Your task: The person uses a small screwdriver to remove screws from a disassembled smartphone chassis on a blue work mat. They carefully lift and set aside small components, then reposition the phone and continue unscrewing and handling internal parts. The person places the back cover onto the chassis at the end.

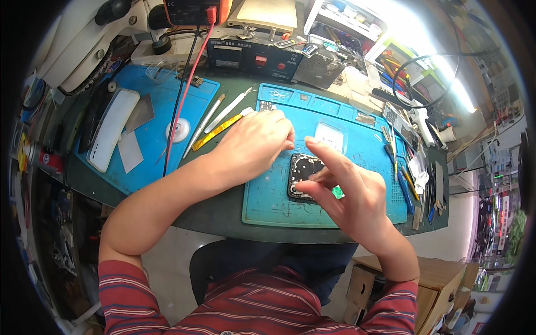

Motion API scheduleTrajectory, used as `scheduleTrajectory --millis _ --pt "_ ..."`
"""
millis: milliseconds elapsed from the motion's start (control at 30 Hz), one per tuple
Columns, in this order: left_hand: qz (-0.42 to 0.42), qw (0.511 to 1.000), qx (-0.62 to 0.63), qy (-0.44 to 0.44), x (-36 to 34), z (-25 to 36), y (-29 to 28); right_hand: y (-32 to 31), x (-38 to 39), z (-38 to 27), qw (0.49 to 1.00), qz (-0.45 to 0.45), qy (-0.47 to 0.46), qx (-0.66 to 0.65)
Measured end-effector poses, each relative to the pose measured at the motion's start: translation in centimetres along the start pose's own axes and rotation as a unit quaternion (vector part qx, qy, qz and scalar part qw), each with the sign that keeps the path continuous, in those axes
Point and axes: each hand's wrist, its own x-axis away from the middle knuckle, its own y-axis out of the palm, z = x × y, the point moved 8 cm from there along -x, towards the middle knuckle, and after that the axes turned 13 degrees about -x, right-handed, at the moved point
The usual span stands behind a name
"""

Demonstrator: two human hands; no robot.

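A dark opened phone lies on a blue work mat in front of me. My left hand rests on the mat at the phone's upper left corner, fingers curled; whether it pinches anything I cannot see. My right hand covers the phone's right side, index finger stretched up, thumb and other fingers pinched low over the phone. A small green piece shows at that hand. What the fingers pinch is hidden.
A second blue mat at the left carries a white oblong device and a round disc. Prying tools lie between the mats. Screwdrivers and tweezers line the right edge. Bench power units stand behind.
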Motion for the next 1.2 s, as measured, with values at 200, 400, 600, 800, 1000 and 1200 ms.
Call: scheduleTrajectory --millis 200,400,600,800,1000,1200 --pt "0.015 0.993 0.094 -0.065 -1.0 -0.9 -1.6 0.0 0.5 1.1 0.995 -0.001 0.048 -0.086" --pt "0.031 0.993 0.094 -0.064 -1.0 -1.0 -2.0 0.5 -0.2 -0.9 0.999 -0.016 -0.003 -0.051" --pt "0.022 0.993 0.095 -0.061 -1.0 -0.9 -2.1 0.0 0.0 -0.1 1.000 -0.015 0.017 0.000" --pt "0.013 0.994 0.099 -0.042 -1.0 -0.7 -1.8 -0.2 0.3 0.2 0.998 0.008 0.051 -0.028" --pt "-0.023 0.985 0.169 -0.009 -0.8 1.1 -1.6 -4.2 1.3 3.5 0.964 0.208 0.016 -0.167" --pt "-0.026 0.982 0.184 -0.012 -0.9 1.5 -1.8 -4.1 1.0 3.3 0.964 0.206 0.004 -0.167"
